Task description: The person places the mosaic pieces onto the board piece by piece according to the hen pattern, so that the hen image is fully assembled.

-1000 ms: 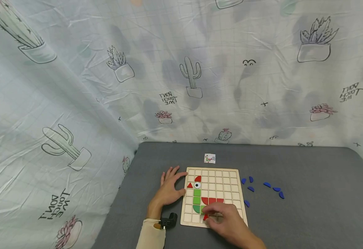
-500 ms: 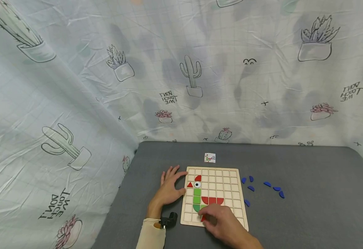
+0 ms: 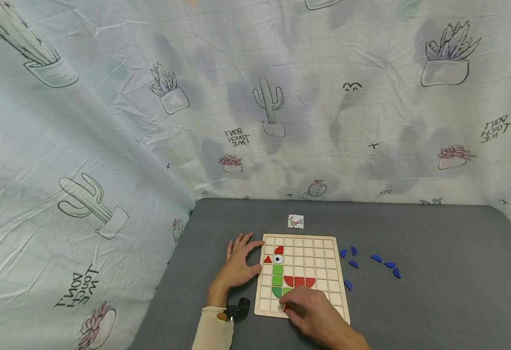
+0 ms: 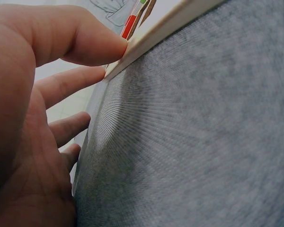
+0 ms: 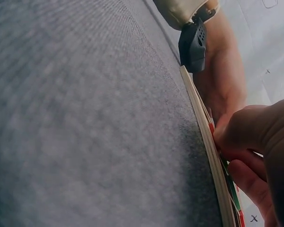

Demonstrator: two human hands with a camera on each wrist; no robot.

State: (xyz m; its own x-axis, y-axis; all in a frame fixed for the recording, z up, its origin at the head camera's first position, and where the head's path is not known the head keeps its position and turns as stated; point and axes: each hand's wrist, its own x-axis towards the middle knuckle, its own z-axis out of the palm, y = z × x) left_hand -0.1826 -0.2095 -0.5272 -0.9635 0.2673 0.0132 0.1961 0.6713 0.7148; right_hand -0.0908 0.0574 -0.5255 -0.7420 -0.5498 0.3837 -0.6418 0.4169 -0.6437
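A wooden grid board [image 3: 321, 253] lies on the table. My left hand [image 3: 237, 270] is at its left side, fingers spread, with thumb and index fingertips touching the edge; the left wrist view shows that thumb [image 4: 102, 47] against the rim. Over the board's lower part, my right hand [image 3: 316, 311] pinches a small red triangular piece [image 3: 285, 307] at the bottom row, mostly hidden by the fingers. Set in the grid are green squares [image 3: 277, 274], a green rounded piece [image 3: 276, 292], a round eye piece [image 3: 278, 259], another red triangle [image 3: 267, 259] and several red pieces [image 3: 299, 281].
Several blue half-round pieces [image 3: 376, 258] lie loose on the grey table [image 3: 439, 291] right of the board. Behind the board is a small printed card [image 3: 295, 221]. A black device [image 3: 238, 309] is strapped to the left wrist. Patterned cloth [image 3: 325, 121] hangs around the table.
My right hand has shifted slightly left with the red triangle, and its fingers now cover more of that piece. The left hand stays at the board's edge.
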